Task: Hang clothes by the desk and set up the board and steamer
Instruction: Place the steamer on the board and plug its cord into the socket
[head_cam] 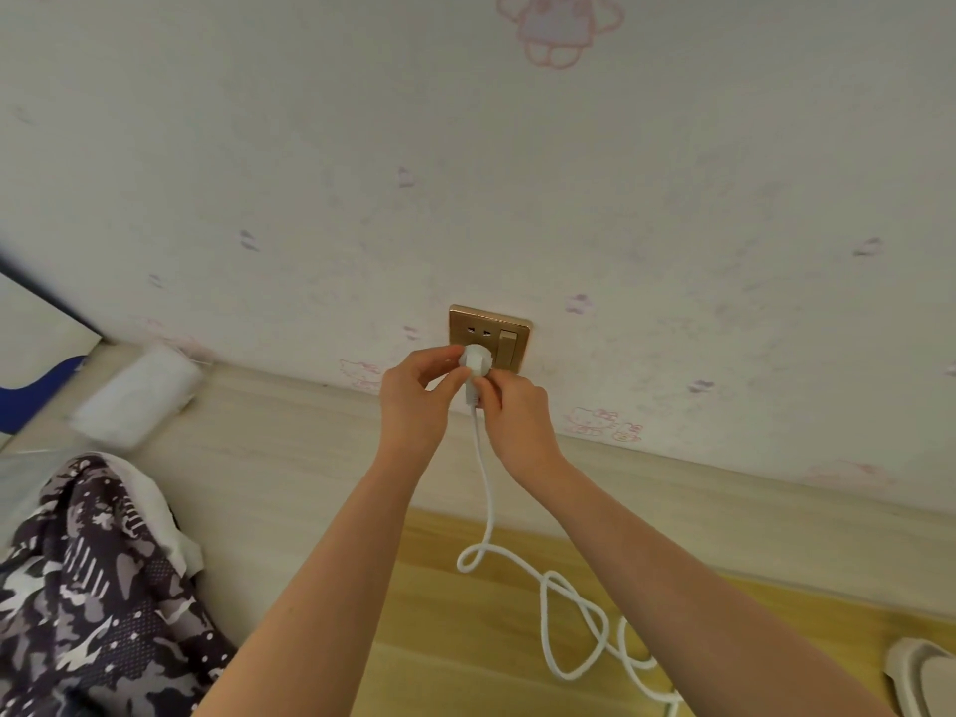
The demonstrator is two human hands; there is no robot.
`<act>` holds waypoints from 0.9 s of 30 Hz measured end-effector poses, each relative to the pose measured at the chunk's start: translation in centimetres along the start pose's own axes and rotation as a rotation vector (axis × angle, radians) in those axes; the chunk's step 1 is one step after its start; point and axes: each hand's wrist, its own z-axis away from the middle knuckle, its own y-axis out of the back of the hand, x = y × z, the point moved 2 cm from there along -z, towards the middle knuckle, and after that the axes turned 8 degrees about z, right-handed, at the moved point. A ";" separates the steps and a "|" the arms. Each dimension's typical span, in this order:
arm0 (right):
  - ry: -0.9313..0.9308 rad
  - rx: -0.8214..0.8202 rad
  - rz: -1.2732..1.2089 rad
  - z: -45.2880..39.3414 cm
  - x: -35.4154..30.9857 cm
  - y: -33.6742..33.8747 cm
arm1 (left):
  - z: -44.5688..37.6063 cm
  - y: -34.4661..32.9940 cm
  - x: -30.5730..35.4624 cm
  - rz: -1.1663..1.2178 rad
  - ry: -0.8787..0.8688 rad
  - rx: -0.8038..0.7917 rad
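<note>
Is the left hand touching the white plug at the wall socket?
Touching. The head view shows the left hand pinching the white plug with curled fingertips, right in front of the gold socket.

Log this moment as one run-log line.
step: plugging in | left hand: holds plug | right hand: holds plug base | socket: on wall | cord: looped on floor

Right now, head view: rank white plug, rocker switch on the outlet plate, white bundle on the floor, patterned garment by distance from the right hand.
From the right hand:
1. White plug, pinched in its fingers, at the outlet plate.
2. Rocker switch, just above, on the plate's right side.
3. White bundle, far left along the wall.
4. Patterned garment, lower left corner.
</note>
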 end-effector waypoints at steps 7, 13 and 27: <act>-0.004 0.017 0.022 -0.4 0.3 -0.1 | 0.1 -0.4 -0.6 -0.019 0.031 0.026; -0.030 0.023 -0.021 -0.6 0.3 -0.6 | 0.0 -0.2 -0.5 0.043 0.023 0.012; 0.010 -0.014 0.008 -1.4 0.7 -0.3 | -0.8 0.0 -0.8 0.162 0.127 -0.005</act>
